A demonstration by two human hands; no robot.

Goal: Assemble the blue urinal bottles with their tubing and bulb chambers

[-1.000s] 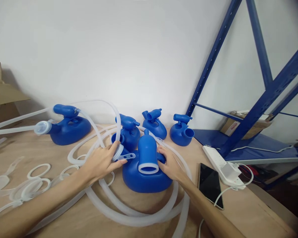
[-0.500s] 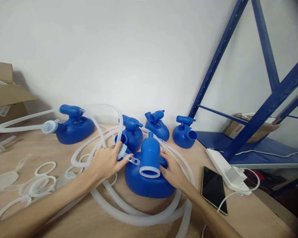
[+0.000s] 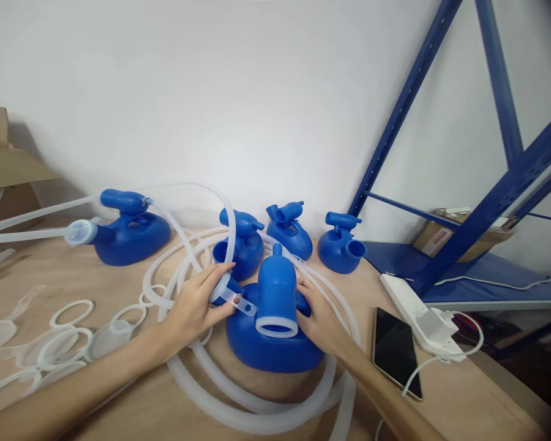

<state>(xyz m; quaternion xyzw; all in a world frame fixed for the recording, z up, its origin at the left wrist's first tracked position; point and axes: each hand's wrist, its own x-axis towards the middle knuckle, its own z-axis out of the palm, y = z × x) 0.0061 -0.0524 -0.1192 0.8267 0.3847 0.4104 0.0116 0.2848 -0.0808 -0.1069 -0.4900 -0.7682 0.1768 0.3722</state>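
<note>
A blue plastic urinal bottle [image 3: 275, 358] stands before me, its upper cup-shaped part [image 3: 278, 285] facing me with a white-rimmed opening. At the bottle's left spout, my left hand [image 3: 195, 306] grips a translucent cap [image 3: 221, 285], thumb below and fingers over the top. A holed strap [image 3: 246, 306] sticks out from this cap towards the cup. Blue plastic shows on both sides of the cap; how far it sits on the spout is partly hidden by my fingers. My right hand [image 3: 319, 312] is wrapped round the bottle's handle on the right side.
Coils of translucent hose [image 3: 257, 419] surround the bottle. Several other blue bottles [image 3: 133, 239] stand along the wall. Loose rings and caps [image 3: 112, 340] lie at left, near a cardboard box [image 3: 13, 165]. A phone [image 3: 395, 349] and power strip [image 3: 417, 318] lie right, beside blue shelving [image 3: 441, 269].
My left hand has shifted slightly left and down at the spout, and more blue shows around the cap. My right hand keeps its hold. The view has turned slightly right.
</note>
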